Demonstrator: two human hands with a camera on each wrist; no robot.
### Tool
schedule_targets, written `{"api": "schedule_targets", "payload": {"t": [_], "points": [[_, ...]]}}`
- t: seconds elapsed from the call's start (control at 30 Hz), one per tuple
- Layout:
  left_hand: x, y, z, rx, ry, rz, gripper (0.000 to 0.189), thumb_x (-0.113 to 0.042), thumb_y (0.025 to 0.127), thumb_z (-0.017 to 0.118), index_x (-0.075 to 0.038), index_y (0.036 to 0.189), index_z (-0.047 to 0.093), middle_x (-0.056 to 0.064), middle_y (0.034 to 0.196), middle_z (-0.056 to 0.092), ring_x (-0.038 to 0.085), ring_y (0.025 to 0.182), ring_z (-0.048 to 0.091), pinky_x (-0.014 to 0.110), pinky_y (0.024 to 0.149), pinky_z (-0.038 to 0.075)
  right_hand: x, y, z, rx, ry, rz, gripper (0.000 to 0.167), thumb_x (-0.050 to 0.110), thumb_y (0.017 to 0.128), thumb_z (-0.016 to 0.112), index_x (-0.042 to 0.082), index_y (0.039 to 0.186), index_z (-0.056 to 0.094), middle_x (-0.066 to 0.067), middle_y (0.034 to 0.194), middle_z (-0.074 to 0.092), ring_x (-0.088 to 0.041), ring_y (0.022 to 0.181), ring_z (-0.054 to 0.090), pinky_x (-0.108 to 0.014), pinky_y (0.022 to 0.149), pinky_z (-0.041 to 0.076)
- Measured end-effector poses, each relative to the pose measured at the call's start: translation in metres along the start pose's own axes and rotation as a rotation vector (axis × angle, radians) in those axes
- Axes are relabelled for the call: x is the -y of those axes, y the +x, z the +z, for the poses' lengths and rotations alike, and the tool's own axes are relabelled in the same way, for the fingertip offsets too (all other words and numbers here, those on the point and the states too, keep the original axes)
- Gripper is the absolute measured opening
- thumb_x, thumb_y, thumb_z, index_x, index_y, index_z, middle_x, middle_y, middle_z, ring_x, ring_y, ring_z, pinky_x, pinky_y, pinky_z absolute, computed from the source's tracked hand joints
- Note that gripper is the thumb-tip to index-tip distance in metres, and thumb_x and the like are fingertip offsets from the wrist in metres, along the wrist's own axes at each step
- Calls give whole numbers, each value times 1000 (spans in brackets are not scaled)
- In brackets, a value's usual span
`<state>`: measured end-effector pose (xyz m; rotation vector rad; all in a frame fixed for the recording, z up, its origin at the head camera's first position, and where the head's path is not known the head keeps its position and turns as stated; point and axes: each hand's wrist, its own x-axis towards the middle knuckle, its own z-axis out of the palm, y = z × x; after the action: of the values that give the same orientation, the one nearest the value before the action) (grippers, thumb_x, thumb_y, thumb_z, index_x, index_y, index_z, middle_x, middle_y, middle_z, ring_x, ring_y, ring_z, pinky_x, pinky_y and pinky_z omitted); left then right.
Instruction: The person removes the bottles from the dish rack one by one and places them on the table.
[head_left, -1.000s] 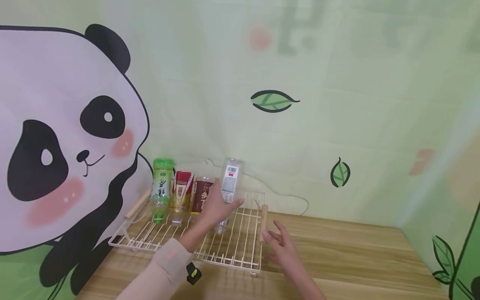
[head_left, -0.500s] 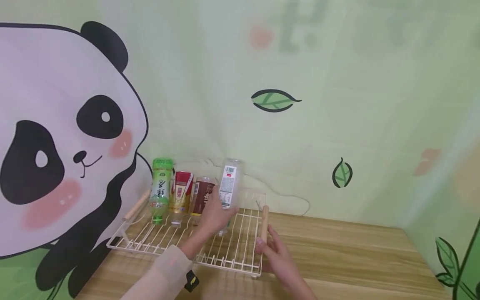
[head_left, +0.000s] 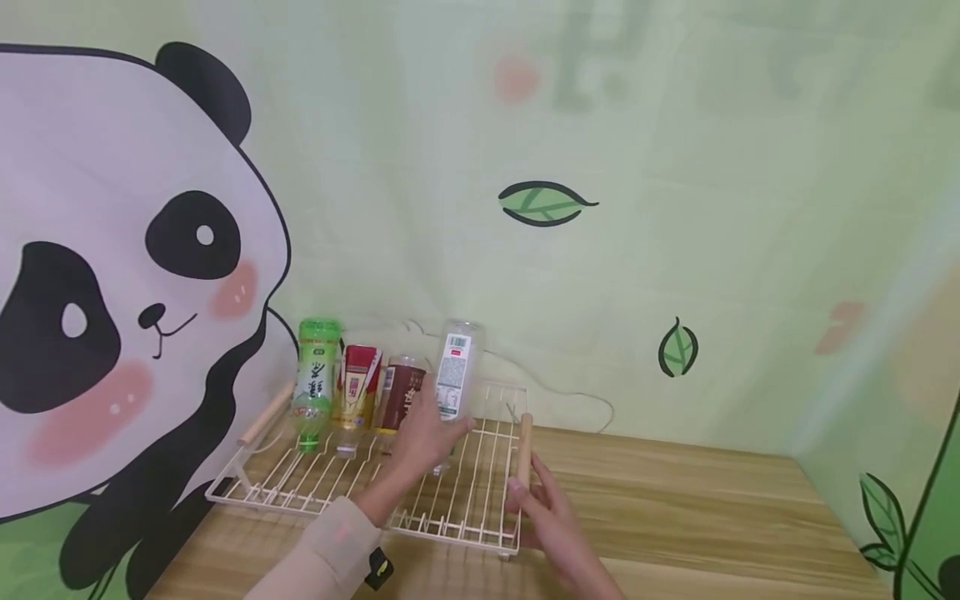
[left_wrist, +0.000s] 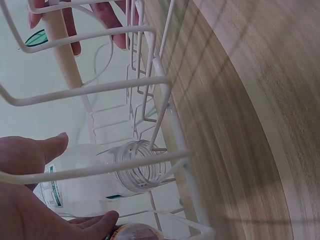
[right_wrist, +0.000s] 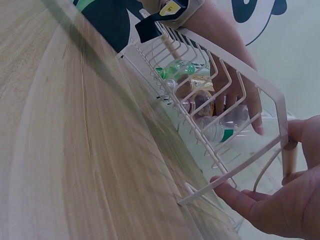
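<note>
My left hand holds a clear plastic bottle with a white barcode label. Its thumb lies on one side and its fingers on the other. In the left wrist view the bottle's open threaded neck points down at the wires of a white wire rack. At the rack's right end, my right hand grips the frame beside the wooden handle. Left of the clear bottle, a brown-labelled bottle, a red and gold one and a green one lean in a row.
The rack stands on a wood-grain table. A second wooden handle is at its left end. Behind hangs a pale green cloth with a panda print, and a thin cord runs along it. A black strap sits at my left wrist.
My right hand has moved left onto the rack's right end and taken hold there. My left hand's fingers have closed in around the clear bottle, which stays almost in place.
</note>
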<state>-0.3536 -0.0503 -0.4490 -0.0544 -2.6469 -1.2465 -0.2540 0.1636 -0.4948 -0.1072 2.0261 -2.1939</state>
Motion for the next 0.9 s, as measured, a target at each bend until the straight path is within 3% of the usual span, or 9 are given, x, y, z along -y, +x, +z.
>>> {"api": "schedule_targets", "payload": {"t": [0.13,0.33,0.43,0.6,0.73,0.9], "points": [[1,-1,-1,2,-4,15,111,-36,89,86,-5,169,14,25,146,53,41,118,63,60,97,55,-1,1,1,-2,-22,-5,87,42,107,62,11,171,11,-34,149,48,-45,128,57,-54,89,62],[-2,4,-1,8,-59,59,88,-31,85,88,-6,153,40,10,113,65,24,89,67,38,69,60,4,1,-6,-34,-131,-10,90,48,106,62,8,170,13,-35,150,46,-53,134,53,-58,94,60],[-8,5,-3,6,-100,104,82,-30,83,87,-6,149,45,7,112,64,21,89,65,34,69,58,13,-1,-18,-85,-223,-31,89,50,105,63,10,169,16,-34,158,38,-53,139,48,-62,101,54],[-28,3,-10,34,-143,196,94,-25,81,86,-2,159,39,11,126,61,22,97,64,35,75,59,45,-5,-46,-200,-491,-144,88,51,101,68,14,168,25,-28,162,39,-49,143,47,-63,109,48],[-48,-5,-21,104,-154,287,95,-16,78,87,-4,159,40,10,131,62,21,100,64,34,77,60,85,-12,-68,-235,-737,-292,92,49,98,74,10,168,26,-27,165,35,-49,147,41,-66,114,41],[-71,-22,-33,174,-24,424,94,-15,77,90,-9,159,45,6,140,62,21,109,60,36,84,58,128,-25,-83,-320,-1045,-465,105,53,87,85,11,166,31,-24,168,31,-51,150,32,-78,112,34]]}}
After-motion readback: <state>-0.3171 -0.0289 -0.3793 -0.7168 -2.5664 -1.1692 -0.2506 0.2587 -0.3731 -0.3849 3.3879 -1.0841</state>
